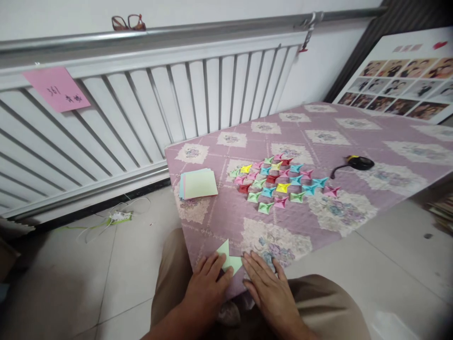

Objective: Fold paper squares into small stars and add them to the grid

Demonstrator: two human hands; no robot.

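A light green sheet of folded paper (232, 263) lies at the near corner of the table, with two pointed flaps showing. My left hand (209, 278) rests on its left part, fingers stretched out and pressing it flat; some of the paper is hidden beneath them. Just right of the paper, my right hand (266, 283) lies flat on the cloth, fingers extended, its fingertips by the paper's right tip. Farther up the table stand several small folded paper stars (272, 179) in rows of pink, green, blue, yellow and red. A stack of coloured paper squares (200, 184) sits to their left.
A purple floral tablecloth (226, 222) covers the table. A black object with a thin handle (359, 163) lies at the right. Behind are a white radiator (198, 94) with a pink note (56, 89), glasses (128, 22) on the pipe, and a photo board (399, 80).
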